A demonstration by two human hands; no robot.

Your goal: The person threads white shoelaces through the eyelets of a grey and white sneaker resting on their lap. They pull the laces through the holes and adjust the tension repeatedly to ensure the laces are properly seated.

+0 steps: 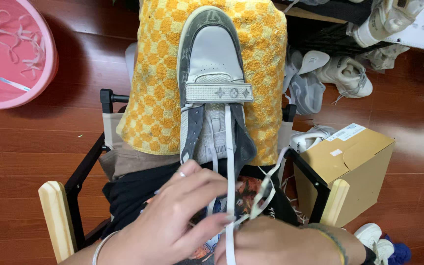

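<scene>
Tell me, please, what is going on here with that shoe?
A seated person has a grey and white sneaker lying on a yellow checkered towel over their lap. The left hand and right hand both pinch a white lace running down from below the sneaker's strap. A cardboard box stands alongside.

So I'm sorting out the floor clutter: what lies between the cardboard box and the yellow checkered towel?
In the head view, a white shoe lies on the floor between the cardboard box and the yellow checkered towel, beside the chair's black frame.
</scene>
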